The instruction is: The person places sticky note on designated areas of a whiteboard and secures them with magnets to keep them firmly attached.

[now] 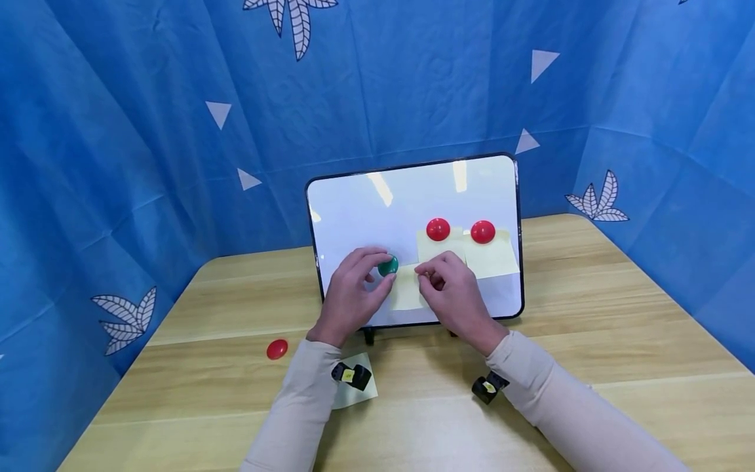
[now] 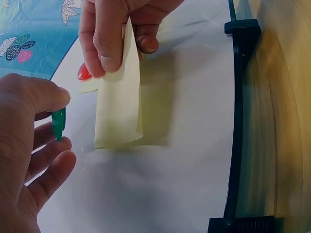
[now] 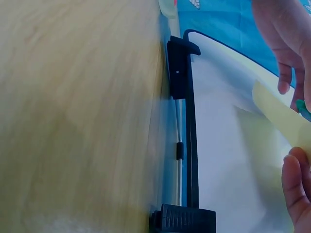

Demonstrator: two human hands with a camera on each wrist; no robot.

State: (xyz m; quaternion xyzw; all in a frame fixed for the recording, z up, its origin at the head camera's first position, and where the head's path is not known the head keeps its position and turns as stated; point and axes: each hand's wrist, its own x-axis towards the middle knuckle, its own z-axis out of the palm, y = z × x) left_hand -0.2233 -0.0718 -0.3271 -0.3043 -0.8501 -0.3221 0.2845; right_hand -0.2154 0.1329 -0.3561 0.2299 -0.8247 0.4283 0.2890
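Note:
My left hand (image 1: pixel 352 292) pinches a round green magnet (image 2: pixel 59 124) between thumb and fingers, just left of a yellow sticky note (image 2: pixel 114 109). My right hand (image 1: pixel 455 293) pinches that note near its right part in the head view. The note bends away from the whiteboard (image 1: pixel 354 213), casting a shadow on it in the left wrist view. Higher on the board, two red magnets, one left (image 1: pixel 438 229) and one right (image 1: pixel 483 231), sit over the upper parts of two other yellow notes, left (image 1: pixel 430 249) and right (image 1: pixel 494 261).
A loose red magnet (image 1: pixel 277 349) lies on the wooden table (image 1: pixel 236 301) at the left. Another pale note (image 1: pixel 361 395) is partly under my left forearm. Black stand feet (image 3: pixel 182 219) support the board's lower edge. A blue curtain (image 1: pixel 413 85) hangs behind.

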